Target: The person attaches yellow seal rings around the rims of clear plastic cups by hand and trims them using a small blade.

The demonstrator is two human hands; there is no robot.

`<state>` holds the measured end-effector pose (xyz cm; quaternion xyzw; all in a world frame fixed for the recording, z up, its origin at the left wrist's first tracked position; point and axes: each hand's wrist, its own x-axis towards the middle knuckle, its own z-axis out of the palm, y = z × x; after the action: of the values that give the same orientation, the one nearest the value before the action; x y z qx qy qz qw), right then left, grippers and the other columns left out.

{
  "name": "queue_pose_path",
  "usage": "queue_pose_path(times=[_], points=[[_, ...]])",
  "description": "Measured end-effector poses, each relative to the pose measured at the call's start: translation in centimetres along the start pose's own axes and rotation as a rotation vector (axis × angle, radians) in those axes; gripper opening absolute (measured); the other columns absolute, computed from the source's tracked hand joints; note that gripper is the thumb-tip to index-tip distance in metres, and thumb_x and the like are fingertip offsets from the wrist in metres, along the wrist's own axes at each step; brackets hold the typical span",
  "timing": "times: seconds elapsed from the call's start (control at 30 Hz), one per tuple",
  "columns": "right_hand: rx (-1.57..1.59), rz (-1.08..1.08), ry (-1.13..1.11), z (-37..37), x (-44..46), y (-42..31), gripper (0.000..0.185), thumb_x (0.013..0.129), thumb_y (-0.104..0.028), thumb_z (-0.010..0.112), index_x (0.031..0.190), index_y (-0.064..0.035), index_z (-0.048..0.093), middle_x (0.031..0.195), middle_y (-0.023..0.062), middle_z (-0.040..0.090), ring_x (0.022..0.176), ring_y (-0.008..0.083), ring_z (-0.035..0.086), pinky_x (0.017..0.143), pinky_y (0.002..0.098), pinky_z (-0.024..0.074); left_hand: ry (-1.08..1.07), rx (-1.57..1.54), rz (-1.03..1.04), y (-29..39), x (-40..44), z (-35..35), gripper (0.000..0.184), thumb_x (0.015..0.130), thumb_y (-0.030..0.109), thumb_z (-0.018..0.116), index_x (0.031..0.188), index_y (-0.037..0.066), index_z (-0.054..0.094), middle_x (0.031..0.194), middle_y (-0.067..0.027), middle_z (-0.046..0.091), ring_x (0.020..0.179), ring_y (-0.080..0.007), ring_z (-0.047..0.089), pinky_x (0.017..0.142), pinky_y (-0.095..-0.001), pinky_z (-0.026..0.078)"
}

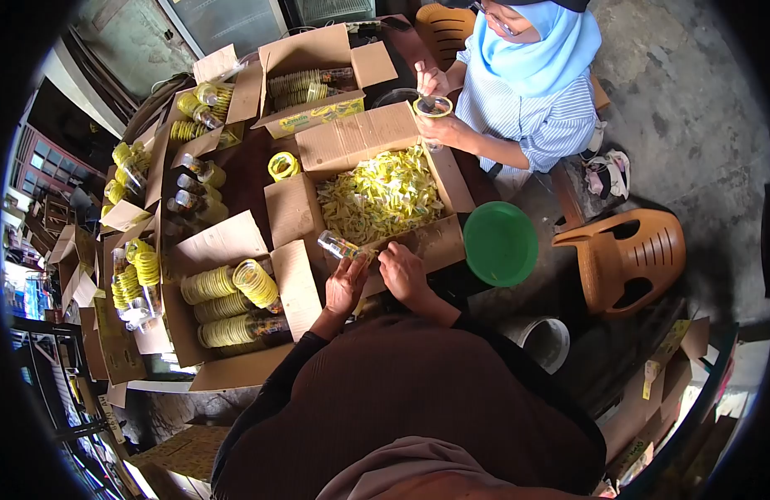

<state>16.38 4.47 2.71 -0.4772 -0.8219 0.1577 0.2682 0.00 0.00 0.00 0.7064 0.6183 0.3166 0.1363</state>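
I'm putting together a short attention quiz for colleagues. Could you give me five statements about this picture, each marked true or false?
1. The left hand holds a clear plastic item. True.
2. The right hand is inside a green tub. False: it is by the near side of the open box of yellow pieces.
3. The other person holds a round cup. True.
4. The green tub is left of that box in the picture. False: it is to the right.
5. The chair right of the tub is orange-brown. True.
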Motion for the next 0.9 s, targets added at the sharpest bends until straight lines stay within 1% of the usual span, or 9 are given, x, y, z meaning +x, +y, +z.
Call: queue_pose_path(times=[0.07,0.2,0.3,0.37,0.4,0.5,0.63,0.73,0.9], points=[[-0.018,-0.039,-0.025,0.1,-0.1,0.1,0.008,0.078,-0.008,0.063,0.079,-0.0054,0.056,0.087,0.0112,0.052,0.084,0.0289,0.057,0.071,0.0399,0.0493,0.044,0.023,0.024,0.3,0.0,0.1,0.027,0.086,0.015,0.063,0.112,0.008,0.061,0.092,-0.0158,0.061,0.074,-0.0329,0.065,0.061,-0.0411,0.054],[-0.069,-0.038,-0.044,1.1,0.7,0.0,0.007,0.078,-0.006,0.062,0.079,-0.0048,0.056,0.088,0.0121,0.051,0.085,0.0292,0.057,0.071,0.0408,0.0493,0.040,0.019,0.021,-0.3,0.3,0.3,0.026,0.086,0.012,0.063,0.111,0.007,0.061,0.089,-0.0158,0.061,0.073,-0.0326,0.065,0.059,-0.0409,0.054],[-0.115,-0.029,-0.006,2.2,0.8,0.8,0.007,0.077,-0.006,0.063,0.077,-0.0048,0.056,0.086,0.0124,0.052,0.084,0.0305,0.058,0.070,0.0416,0.0494,0.052,0.017,0.091,-0.4,0.1,0.5,0.024,0.086,0.012,0.062,0.110,0.007,0.061,0.089,-0.0133,0.060,0.072,-0.0336,0.064,0.058,-0.0414,0.053],[-0.085,0.083,-0.029,3.2,0.6,2.1,0.006,0.075,-0.006,0.063,0.076,-0.0044,0.058,0.083,0.0126,0.056,0.080,0.0325,0.061,0.069,0.0420,0.0499,0.061,-0.015,0.047,-0.4,0.0,0.4,0.024,0.086,0.010,0.061,0.110,0.006,0.060,0.092,-0.0140,0.061,0.073,-0.0340,0.064,0.059,-0.0421,0.054],[0.001,0.131,0.000,2.8,0.7,2.3,0.005,0.073,-0.006,0.064,0.077,-0.0048,0.061,0.081,0.0118,0.060,0.076,0.0338,0.062,0.067,0.0420,0.0503,0.070,-0.018,0.045,-0.5,0.2,0.5,0.024,0.086,0.010,0.061,0.110,0.006,0.060,0.092,-0.0140,0.061,0.073,-0.0340,0.064,0.059,-0.0421,0.054],[0.064,0.192,0.024,2.2,0.9,2.4,0.007,0.073,-0.005,0.064,0.080,-0.0061,0.064,0.083,0.0111,0.061,0.075,0.0339,0.063,0.066,0.0420,0.0502,0.117,-0.099,0.036,-0.8,0.2,0.4,0.026,0.086,0.008,0.060,0.112,0.005,0.059,0.093,-0.0162,0.060,0.074,-0.0347,0.064,0.060,-0.0425,0.054],[0.146,0.143,0.138,0.9,1.0,1.8,0.007,0.073,-0.005,0.067,0.079,-0.0068,0.063,0.079,0.0095,0.059,0.072,0.0317,0.061,0.063,0.0407,0.0491,0.151,-0.206,-0.012,-1.0,0.3,0.4,0.028,0.086,0.005,0.059,0.114,0.003,0.058,0.095,-0.0203,0.059,0.074,-0.0369,0.064,0.060,-0.0427,0.054],[0.146,0.076,0.150,0.5,1.2,1.2,0.008,0.073,-0.006,0.068,0.079,-0.0064,0.063,0.078,0.0090,0.058,0.070,0.0305,0.061,0.062,0.0402,0.0488,0.149,-0.257,-0.025,-0.8,0.5,0.5,0.029,0.086,0.004,0.058,0.115,0.002,0.057,0.095,-0.0211,0.059,0.074,-0.0375,0.063,0.060,-0.0426,0.054],[0.116,0.120,0.093,1.5,1.0,2.2,0.007,0.074,-0.007,0.068,0.079,-0.0057,0.063,0.079,0.0092,0.059,0.071,0.0302,0.062,0.062,0.0397,0.0491,0.188,-0.185,0.054,-1.2,0.6,0.8,0.029,0.085,0.003,0.058,0.114,0.004,0.057,0.094,-0.0206,0.058,0.072,-0.0371,0.063,0.058,-0.0422,0.053]])
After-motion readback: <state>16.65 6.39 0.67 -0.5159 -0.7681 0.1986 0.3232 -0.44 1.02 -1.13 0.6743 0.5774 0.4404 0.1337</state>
